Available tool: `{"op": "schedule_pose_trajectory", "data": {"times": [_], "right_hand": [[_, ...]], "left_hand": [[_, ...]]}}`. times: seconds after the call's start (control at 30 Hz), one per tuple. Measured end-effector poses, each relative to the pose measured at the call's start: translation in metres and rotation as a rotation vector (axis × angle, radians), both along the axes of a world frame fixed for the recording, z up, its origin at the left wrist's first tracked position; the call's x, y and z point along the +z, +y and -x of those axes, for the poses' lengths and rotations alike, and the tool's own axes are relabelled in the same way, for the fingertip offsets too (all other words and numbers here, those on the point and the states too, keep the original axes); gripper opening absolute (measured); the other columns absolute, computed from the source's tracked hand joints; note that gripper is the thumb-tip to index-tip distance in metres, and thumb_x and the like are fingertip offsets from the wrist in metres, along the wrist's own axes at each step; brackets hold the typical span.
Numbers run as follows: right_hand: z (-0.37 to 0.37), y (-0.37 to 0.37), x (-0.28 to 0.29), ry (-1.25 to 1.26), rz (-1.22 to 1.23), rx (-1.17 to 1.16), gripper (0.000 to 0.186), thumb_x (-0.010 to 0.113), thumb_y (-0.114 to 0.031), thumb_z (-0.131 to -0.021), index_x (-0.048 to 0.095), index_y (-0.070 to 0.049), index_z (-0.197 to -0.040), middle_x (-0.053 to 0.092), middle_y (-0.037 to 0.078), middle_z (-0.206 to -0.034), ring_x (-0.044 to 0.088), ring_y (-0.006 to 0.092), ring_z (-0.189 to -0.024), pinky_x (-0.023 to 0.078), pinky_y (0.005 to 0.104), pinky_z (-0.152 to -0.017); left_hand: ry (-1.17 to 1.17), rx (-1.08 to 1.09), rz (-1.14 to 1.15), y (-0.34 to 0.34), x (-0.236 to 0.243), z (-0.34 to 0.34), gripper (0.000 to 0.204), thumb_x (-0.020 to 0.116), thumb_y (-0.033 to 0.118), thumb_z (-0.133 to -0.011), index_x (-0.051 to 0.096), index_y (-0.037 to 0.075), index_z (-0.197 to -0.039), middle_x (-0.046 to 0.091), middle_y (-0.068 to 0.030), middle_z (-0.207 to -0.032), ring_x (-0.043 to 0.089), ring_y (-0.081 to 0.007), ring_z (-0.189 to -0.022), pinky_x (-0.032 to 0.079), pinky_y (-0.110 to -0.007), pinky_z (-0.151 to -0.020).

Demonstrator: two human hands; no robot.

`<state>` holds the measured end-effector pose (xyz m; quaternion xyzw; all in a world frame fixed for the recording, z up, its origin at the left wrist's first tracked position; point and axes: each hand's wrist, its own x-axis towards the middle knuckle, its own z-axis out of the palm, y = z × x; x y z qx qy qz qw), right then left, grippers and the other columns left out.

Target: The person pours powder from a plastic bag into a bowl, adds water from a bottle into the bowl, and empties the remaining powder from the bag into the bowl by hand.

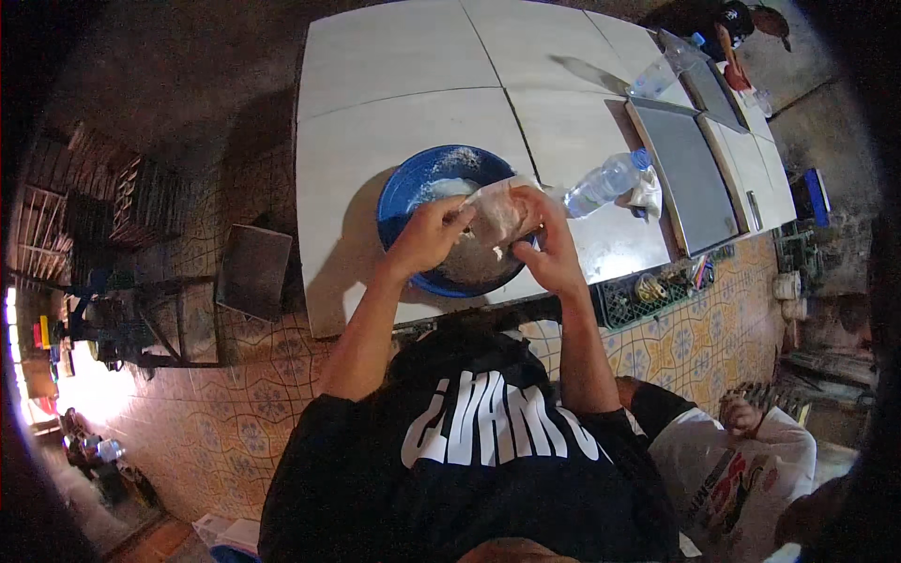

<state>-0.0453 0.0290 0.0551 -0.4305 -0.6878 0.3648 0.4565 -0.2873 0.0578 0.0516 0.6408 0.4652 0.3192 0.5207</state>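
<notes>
A blue round basin stands on the white tiled table, with pale powder and a greyish-brown content inside. Over the basin, a small whitish, see-through bag hangs between my two hands. My left hand pinches its left side with fingers closed. On the other side my right hand grips the bag, fingers curled round its upper right part. Small pale crumbs lie just below the bag. The bag's contents cannot be made out, and my hands hide part of the basin.
Right of the basin, a clear plastic bottle lies beside a crumpled white bag. Farther right are a grey metal tray and another bottle. A green crate sits below the table edge. People are at lower right and far right.
</notes>
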Motion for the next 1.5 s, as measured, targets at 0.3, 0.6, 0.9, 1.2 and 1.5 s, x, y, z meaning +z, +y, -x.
{"op": "schedule_pose_trajectory", "data": {"times": [0.3, 0.6, 0.9, 1.2, 1.5], "right_hand": [[0.018, 0.007, 0.001, 0.136, 0.116, 0.116, 0.036, 0.070, 0.001, -0.094, 0.063, -0.004, -0.129, 0.064, 0.010, -0.126, 0.064, 0.0198, -0.112, 0.053, 0.0333, -0.095], [0.018, 0.018, 0.011, 0.158, 0.046, 0.297, 0.030, 0.064, 0.008, -0.095, 0.065, -0.006, -0.122, 0.065, 0.004, -0.121, 0.063, 0.0131, -0.106, 0.052, 0.0285, -0.089], [0.003, 0.028, -0.008, 0.322, 0.192, 0.488, 0.032, 0.061, 0.011, -0.095, 0.063, -0.004, -0.123, 0.064, 0.005, -0.122, 0.063, 0.0146, -0.115, 0.054, 0.0312, -0.097], [-0.005, 0.029, -0.005, 0.222, 0.215, 0.438, 0.031, 0.061, 0.011, -0.091, 0.067, -0.003, -0.118, 0.066, 0.010, -0.120, 0.064, 0.0197, -0.117, 0.053, 0.0343, -0.099], [-0.001, 0.030, 0.004, 0.083, -0.078, 0.291, 0.032, 0.063, 0.009, -0.091, 0.069, -0.002, -0.120, 0.069, 0.008, -0.120, 0.069, 0.0182, -0.098, 0.055, 0.0299, -0.088]], "left_hand": [[0.111, 0.016, -0.196, -0.017, -0.011, -0.004, 0.071, 0.071, 0.044, -0.100, 0.050, -0.008, -0.144, 0.066, -0.0323, -0.130, 0.062, -0.0433, -0.129, 0.050, -0.047, -0.106], [0.465, 0.130, -0.148, -0.031, 0.004, -0.020, 0.057, 0.078, 0.034, -0.090, 0.062, -0.006, -0.128, 0.070, -0.0340, -0.117, 0.068, -0.0487, -0.111, 0.055, -0.053, -0.096], [0.665, 0.241, -0.229, -0.052, 0.009, -0.037, 0.034, 0.073, 0.025, -0.088, 0.073, -0.005, -0.102, 0.071, -0.0316, -0.095, 0.070, -0.0490, -0.095, 0.056, -0.055, -0.088], [0.765, 0.307, -0.202, -0.052, 0.004, -0.047, 0.034, 0.070, 0.029, -0.091, 0.075, 0.000, -0.109, 0.074, -0.0271, -0.092, 0.073, -0.0456, -0.090, 0.059, -0.055, -0.083], [0.645, 0.430, -0.220, -0.052, 0.004, -0.044, 0.034, 0.075, 0.028, -0.090, 0.074, -0.003, -0.105, 0.073, -0.0298, -0.095, 0.071, -0.0477, -0.094, 0.057, -0.055, -0.084]]}}
